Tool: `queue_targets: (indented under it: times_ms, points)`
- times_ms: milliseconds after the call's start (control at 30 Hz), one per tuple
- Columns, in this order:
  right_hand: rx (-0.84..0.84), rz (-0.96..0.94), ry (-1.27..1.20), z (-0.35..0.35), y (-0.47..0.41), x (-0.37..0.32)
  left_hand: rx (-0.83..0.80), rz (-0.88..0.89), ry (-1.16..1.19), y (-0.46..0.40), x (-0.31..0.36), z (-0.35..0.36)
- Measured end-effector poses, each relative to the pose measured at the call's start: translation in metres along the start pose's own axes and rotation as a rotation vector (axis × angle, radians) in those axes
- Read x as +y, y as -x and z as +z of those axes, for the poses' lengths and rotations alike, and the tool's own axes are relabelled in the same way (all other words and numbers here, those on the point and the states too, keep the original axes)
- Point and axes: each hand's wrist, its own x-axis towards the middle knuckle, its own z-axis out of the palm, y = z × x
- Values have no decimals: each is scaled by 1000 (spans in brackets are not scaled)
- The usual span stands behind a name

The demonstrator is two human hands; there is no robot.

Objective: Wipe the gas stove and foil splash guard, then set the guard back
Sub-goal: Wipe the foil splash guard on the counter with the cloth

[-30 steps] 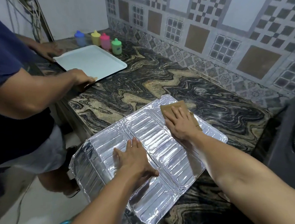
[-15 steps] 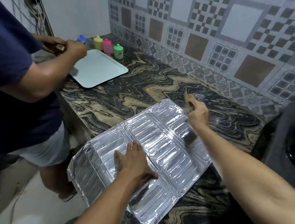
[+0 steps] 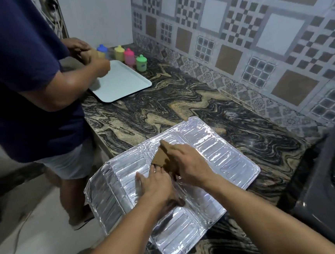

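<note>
Ribbed foil guard under flat brown cloth.

Both forearms reach forward over the foil splash guard. The left hand lies flat on its middle, fingers straight. The right hand is just beside it, pressing a brown cloth down.

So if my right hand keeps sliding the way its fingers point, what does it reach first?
The right hand points up-left along the foil guard, pressing the brown cloth. It would probably cross the guard's far edge onto bare counter; the tray lies farther off.
</note>
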Motion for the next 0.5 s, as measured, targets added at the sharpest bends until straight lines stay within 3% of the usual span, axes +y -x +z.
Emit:
queue_targets:
  times_ms: [67,100,367,500]
  points:
    - [-316,-35,33,12,3,3,-1,3,-4,2,0,0]
    - [-391,3,58,16,3,8,-4,-1,-5,2,0,0]
    - [-422,66,60,29,-27,53,-22,-19,-3,2,0,0]
    - [-438,210,92,26,-44,85,-30,-21,5,0,0,2]
